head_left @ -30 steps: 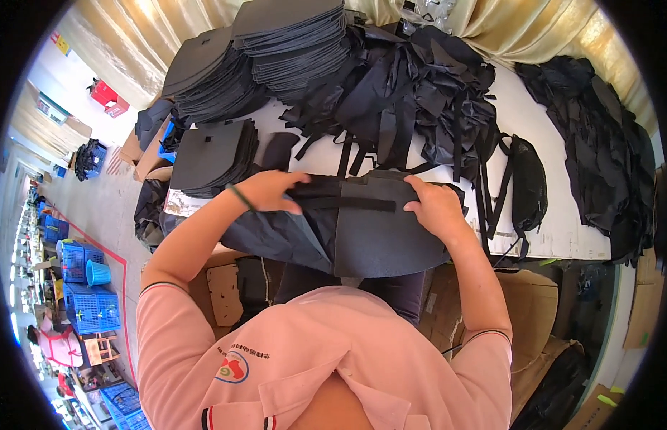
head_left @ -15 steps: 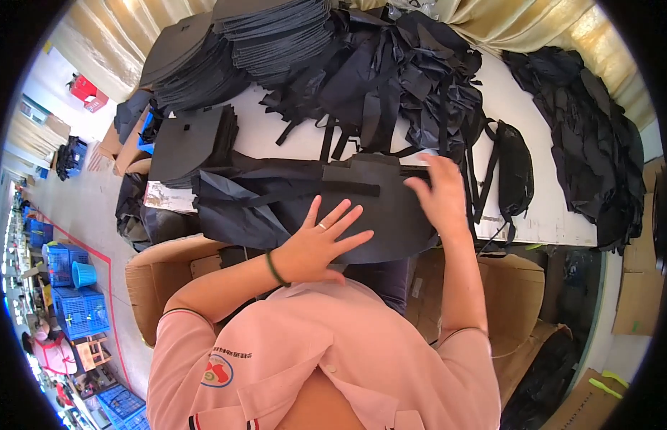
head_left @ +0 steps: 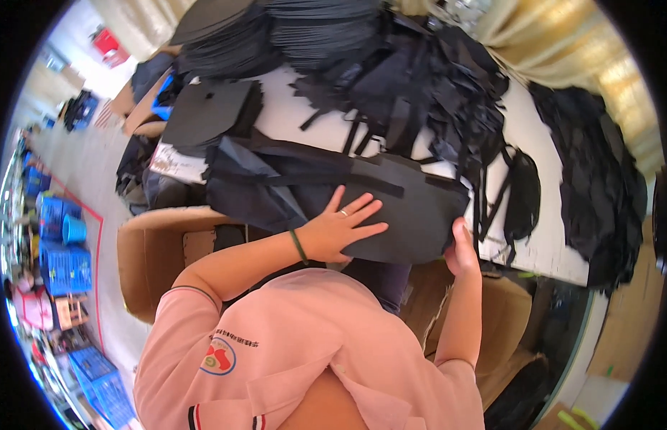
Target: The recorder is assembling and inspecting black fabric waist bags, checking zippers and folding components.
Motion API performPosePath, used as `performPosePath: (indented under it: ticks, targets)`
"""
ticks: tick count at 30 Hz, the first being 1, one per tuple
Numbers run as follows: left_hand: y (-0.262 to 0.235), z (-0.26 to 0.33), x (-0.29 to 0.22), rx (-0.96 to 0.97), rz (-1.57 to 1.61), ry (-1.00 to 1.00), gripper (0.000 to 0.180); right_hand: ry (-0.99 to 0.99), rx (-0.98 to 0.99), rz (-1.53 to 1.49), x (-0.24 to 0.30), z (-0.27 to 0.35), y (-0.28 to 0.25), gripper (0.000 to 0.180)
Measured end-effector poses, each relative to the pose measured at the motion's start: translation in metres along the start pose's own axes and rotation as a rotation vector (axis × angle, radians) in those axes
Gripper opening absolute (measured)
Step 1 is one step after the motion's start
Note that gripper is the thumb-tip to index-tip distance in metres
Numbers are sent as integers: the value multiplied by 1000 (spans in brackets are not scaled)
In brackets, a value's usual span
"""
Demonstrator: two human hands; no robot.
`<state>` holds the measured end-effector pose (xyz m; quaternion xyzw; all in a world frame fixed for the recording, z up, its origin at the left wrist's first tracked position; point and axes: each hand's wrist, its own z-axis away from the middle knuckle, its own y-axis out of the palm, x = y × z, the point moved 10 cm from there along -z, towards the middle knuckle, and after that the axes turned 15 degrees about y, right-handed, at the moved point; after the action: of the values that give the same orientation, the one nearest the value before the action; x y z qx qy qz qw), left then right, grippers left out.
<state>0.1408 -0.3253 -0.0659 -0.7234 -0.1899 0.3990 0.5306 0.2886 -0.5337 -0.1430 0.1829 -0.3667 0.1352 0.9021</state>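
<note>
A black foam panel (head_left: 412, 218) with a notched far edge lies at the table's near edge, over black bag fabric (head_left: 262, 179) that spreads to its left. My left hand (head_left: 341, 228), with a ring and a dark wristband, rests open on the panel's left part, fingers spread. At the right end, my right hand (head_left: 461, 251) grips the panel's edge, thumb on the near side; its other fingers are partly hidden. A black strap lies across the panel near its far edge.
Stacks of black panels (head_left: 213, 111) stand at the left and far left of the white table (head_left: 294, 100). Black bag pieces (head_left: 448, 93) are heaped at the back. A small black bag (head_left: 522, 193) lies right. Open cardboard boxes (head_left: 151, 251) sit below the near edge.
My right hand has come down from the panel's far right corner to its right edge. The left hand stays spread on the panel. The whole view has tilted slightly.
</note>
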Motion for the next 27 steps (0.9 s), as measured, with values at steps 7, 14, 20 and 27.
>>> performPosePath:
  ticks: [7, 14, 20, 27]
  targets:
    - [-9, 12, 0, -100, 56, 36, 97, 19, 35, 146, 17, 3, 38, 67]
    - [-114, 69, 66, -431, -86, 6, 88, -65, -64, 172, 21, 14, 39, 78]
    - [-99, 91, 120, -158, -137, -187, 122, -144, -94, 155, 24, 18, 36, 82]
    - [-27, 130, 199, 353, -81, -528, 141, -178, -120, 174, 20, 19, 30, 78]
